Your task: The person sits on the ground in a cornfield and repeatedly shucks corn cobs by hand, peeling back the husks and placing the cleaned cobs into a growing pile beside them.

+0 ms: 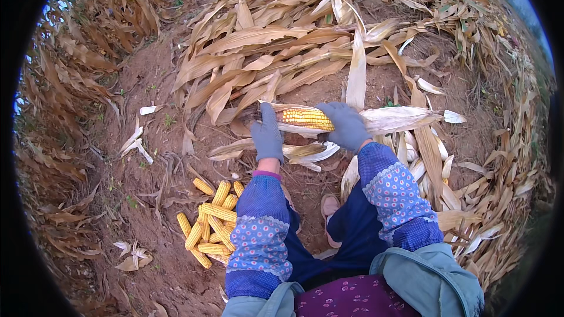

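Note:
My left hand (268, 135), in a grey work glove, grips the left end of an ear of corn (307, 118) and its husk. The ear lies level between both hands, its yellow kernels bare in the middle. My right hand (346, 124), gloved alike, is closed around the ear's right part, where a long pale husk (401, 119) stretches off to the right. Peeled husks (308, 151) lie on the soil just below the ear. A pile of husked yellow corn ears (213, 224) rests on the ground at the lower left, beside my left forearm.
Dry corn stalks and leaves (264, 53) lie in a broad heap ahead. Unhusked or partly husked ears (416, 154) lie right of my legs. Standing dry corn (66, 79) lines the left side. More stalks (515, 141) curve along the right. My shoes (329, 215) are on reddish soil.

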Motion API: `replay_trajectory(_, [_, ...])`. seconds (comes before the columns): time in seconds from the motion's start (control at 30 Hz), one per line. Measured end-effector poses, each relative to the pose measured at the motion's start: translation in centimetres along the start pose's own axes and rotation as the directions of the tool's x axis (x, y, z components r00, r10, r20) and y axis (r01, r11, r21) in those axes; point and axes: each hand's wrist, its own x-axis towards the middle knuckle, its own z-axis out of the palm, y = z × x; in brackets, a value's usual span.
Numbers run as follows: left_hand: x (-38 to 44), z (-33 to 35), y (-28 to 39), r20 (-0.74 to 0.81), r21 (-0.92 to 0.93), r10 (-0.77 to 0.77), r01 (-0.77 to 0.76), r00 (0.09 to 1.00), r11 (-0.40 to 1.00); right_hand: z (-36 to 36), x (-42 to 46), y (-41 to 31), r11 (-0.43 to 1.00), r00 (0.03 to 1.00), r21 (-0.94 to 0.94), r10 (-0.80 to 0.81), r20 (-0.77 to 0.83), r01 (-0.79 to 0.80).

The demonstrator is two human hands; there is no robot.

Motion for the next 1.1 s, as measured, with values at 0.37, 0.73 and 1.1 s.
replay_trajectory(0.37, [-3.1,1.8,2.8,0.184,-0.558,-0.363,0.401,0.914,0.727,1.6,0.0,1.3,0.960,0.999,0.279,0.010,0.046,-0.023])
replay_trajectory(0.73, [-3.0,1.8,-0.6,0.319,-0.540,-0.350,0.472,0.881,0.697,2.3,0.8,-3.3,0.321,0.935,0.901,0.296,0.196,-0.291])
replay_trajectory(1.1, [-3.1,1.4,1.4,0.496,-0.591,-0.293,0.566,0.817,0.575,2.6,1.1,-1.1,0.336,0.986,0.931,0.137,0.099,-0.141])
